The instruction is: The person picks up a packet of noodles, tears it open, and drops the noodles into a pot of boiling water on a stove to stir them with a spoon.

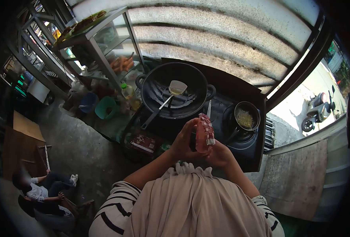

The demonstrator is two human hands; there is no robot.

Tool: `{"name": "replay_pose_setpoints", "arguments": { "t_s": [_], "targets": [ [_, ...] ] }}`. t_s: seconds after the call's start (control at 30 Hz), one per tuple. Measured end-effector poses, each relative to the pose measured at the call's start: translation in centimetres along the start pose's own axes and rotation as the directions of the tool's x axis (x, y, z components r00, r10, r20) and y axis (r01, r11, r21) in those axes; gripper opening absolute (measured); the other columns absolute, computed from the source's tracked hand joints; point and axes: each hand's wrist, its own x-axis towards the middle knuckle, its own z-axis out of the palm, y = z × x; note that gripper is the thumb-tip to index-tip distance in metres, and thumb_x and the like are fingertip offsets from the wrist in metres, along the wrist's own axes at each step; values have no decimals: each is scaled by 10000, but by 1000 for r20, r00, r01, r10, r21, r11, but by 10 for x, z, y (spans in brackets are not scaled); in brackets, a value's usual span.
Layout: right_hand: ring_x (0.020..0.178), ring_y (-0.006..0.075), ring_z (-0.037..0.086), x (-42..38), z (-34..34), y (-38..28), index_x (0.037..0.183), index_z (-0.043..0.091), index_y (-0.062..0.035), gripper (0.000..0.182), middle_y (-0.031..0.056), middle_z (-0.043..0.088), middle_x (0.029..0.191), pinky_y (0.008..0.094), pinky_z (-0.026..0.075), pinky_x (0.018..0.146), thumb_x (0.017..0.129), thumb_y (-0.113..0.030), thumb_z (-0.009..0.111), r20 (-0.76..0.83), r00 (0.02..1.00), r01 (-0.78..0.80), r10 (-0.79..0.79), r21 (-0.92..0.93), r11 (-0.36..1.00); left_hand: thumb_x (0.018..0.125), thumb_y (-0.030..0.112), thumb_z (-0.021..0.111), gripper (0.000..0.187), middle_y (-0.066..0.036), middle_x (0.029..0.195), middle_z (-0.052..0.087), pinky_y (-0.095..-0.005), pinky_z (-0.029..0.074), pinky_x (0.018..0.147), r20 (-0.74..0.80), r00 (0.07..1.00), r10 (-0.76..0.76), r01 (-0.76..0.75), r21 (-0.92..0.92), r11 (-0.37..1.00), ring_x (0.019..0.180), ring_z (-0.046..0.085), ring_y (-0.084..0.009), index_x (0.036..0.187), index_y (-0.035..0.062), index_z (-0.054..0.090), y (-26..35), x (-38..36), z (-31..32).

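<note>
My left hand (183,141) is wrapped round the left side of a pink and red packet (204,136), held upright in front of my chest. My right hand (219,153) grips the packet's lower right side. Just beyond them, a large black wok (151,85) sits on the black stove (218,110). Inside the wok lies a ladle (177,87) with some liquid in its bowl. To the right, a small pan (246,115) on the other burner holds yellowish pieces in liquid. A dark red box (143,143) lies left of my hands.
A glass case (104,47) with orange food stands at the back left. Beside it are a bottle (128,91), a green bowl (106,108) and a blue bowl (89,102). A person (44,192) sits at the lower left. A scooter (319,110) stands outside, right.
</note>
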Motion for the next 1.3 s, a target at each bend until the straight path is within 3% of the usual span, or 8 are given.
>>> {"name": "replay_pose_setpoints", "arguments": {
  "t_s": [0.27,0.43,0.5,0.63,0.83,1.03,1.1,1.3],
  "targets": [
    [1144,251,577,59,33,39,1358,413,-159,442,58,550,1293,436,482,930,953,-222,578,-213,973,45,-93,-218,975,735,566,756,1082,-158,1448,314,-343,453,803,-396,918,-16,66,113,991,1093,541,-243,1504,77,174,-11,-68,-142],
    [1179,274,561,116,66,78,1324,444,-102,389,82,561,1273,507,464,990,960,-171,564,-242,936,157,-254,-358,920,920,463,583,749,-116,1430,347,-272,420,733,-721,693,31,124,162,979,967,530,-172,1456,49,265,-19,-104,-251],
    [1165,266,569,147,78,101,1292,472,-86,337,91,573,1252,503,489,970,971,-154,547,-238,912,196,-334,-463,865,989,376,440,535,-55,1426,356,-259,393,709,-879,469,-87,303,68,951,909,504,-140,1434,109,308,-27,-121,-298],
    [1155,259,574,223,98,154,1273,477,-76,310,89,576,1243,465,506,961,974,-132,538,-243,916,194,-318,-424,884,997,338,425,466,-27,1391,401,-240,380,697,-933,240,-267,287,-195,938,873,493,-106,1389,91,375,-38,-138,-390],
    [1118,251,592,343,43,218,1201,496,-110,255,55,583,1204,436,513,905,964,-169,570,-384,878,171,-286,-308,936,995,333,437,427,15,1349,430,-235,370,682,-928,193,-318,326,-245,913,866,485,-88,1366,122,414,-59,-173,-503],
    [925,159,619,467,-15,222,1166,520,-91,283,58,613,1075,321,532,778,936,-214,630,-404,663,227,-630,-693,684,997,300,428,399,31,1324,447,-233,364,681,-899,173,-402,445,-293,846,872,481,-74,1357,127,427,-59,-204,-563],
    [924,149,622,497,-25,214,1156,566,-66,280,50,641,1035,299,519,773,929,-210,644,-364,596,26,-716,-882,471,998,299,423,396,35,1335,443,-237,364,687,-896,161,-414,444,-309,841,874,483,-74,1356,130,429,-58,-211,-578],
    [865,170,649,552,-13,209,1108,651,-40,263,73,687,945,312,511,761,890,-186,671,-70,652,-153,-755,-987,-41,1001,307,411,396,41,1367,432,-242,365,720,-901,128,-415,467,-314,827,887,487,-76,1357,135,429,-58,-237,-605]
  ]
}}
